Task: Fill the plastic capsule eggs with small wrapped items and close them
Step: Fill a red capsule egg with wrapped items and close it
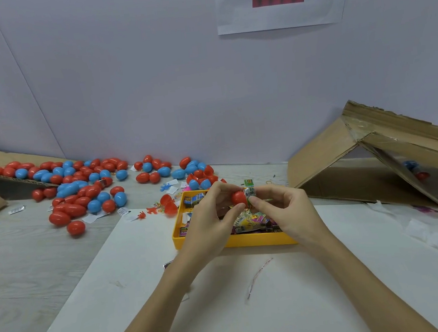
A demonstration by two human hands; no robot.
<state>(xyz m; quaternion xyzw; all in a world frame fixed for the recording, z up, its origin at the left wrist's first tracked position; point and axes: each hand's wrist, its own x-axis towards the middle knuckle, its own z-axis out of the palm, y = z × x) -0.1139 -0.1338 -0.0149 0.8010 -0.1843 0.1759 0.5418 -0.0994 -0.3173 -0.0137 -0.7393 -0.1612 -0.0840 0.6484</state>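
Red egg half [238, 198] is held above the yellow tray [260, 239], between both hands. The left hand [208, 222] curls its fingers around the half. The right hand [286, 208] pinches a small wrapped item [250, 191] with thumb and forefinger, and the item touches the rim of the half. The tray is full of more wrapped items [249, 221]. Behind the tray and to its left, red and blue eggs [82, 188] lie scattered on the counter [31, 266]. A cardboard box [371, 158] lies open to the right of the tray.
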